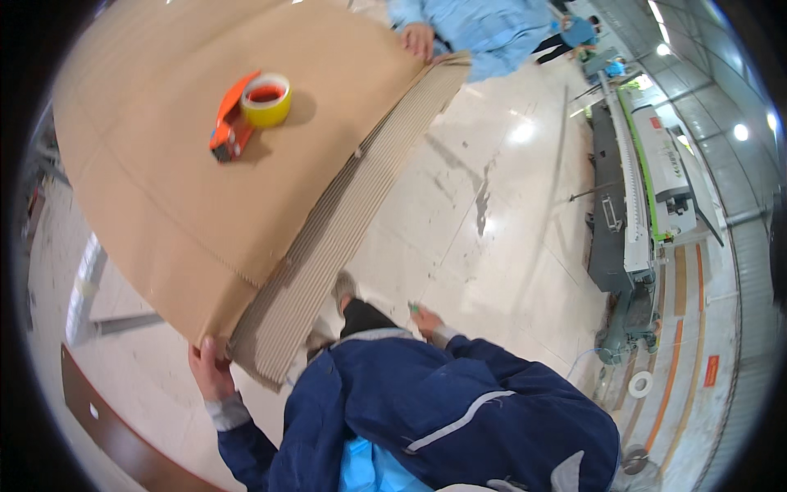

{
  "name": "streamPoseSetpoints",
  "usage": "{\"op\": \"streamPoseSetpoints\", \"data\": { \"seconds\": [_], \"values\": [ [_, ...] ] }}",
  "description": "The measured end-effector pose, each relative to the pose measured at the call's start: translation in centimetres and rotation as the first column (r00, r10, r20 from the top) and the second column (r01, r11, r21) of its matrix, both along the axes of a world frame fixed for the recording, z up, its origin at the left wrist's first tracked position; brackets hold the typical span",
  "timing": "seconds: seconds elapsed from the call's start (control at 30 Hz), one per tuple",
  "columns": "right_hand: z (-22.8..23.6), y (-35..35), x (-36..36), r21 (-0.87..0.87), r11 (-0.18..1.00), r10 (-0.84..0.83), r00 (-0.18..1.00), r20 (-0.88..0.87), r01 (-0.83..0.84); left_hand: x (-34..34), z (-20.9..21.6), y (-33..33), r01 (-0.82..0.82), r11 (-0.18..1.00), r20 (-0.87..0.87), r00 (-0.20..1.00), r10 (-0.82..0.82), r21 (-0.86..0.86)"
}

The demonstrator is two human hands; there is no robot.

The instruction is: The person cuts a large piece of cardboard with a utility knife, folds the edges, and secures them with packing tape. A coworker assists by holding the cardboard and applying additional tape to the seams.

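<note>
Head view, looking down. A thick stack of flat corrugated cardboard sheets (pixel 246 164) fills the upper left of the field, its fluted edge running from about 1 o'clock down to 7 o'clock. The wearer's left hand (pixel 211 367), at 7 o'clock, is clamped on the stack's near corner, fingers curled over the top sheet; the thumb and underside of the grip are hidden by the cardboard. The right hand (pixel 426 321), just below centre, hangs apart from the stack over the pale tiled floor (pixel 508 213); a small greenish object shows at its fingertips, too small to identify, and whether the hand is closed cannot be told. An orange tape dispenser (pixel 246 111) with a yellow roll lies on the top sheet at 11 o'clock. A co-worker's hand (pixel 418 38) rests on the far corner at 12 o'clock; that person's body is cut off by the rim. A grey and green machine (pixel 648 189) stands at 3 o'clock.
</note>
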State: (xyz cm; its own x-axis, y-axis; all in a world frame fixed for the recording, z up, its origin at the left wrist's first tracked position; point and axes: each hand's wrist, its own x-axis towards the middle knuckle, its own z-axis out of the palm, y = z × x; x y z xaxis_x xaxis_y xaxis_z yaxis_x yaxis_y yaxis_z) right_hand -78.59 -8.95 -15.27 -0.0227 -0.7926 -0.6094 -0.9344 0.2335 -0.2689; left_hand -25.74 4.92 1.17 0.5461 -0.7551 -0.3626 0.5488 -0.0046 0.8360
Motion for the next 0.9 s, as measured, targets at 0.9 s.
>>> {"op": "streamPoseSetpoints", "data": {
  "seconds": [0.9],
  "values": [
    [7.9,-4.0,-0.6,0.345,0.701,0.550,0.781,0.296,-0.624,-2.4,1.7,-2.7,-0.110,0.988,0.137,0.986,0.094,0.111]
  ]
}}
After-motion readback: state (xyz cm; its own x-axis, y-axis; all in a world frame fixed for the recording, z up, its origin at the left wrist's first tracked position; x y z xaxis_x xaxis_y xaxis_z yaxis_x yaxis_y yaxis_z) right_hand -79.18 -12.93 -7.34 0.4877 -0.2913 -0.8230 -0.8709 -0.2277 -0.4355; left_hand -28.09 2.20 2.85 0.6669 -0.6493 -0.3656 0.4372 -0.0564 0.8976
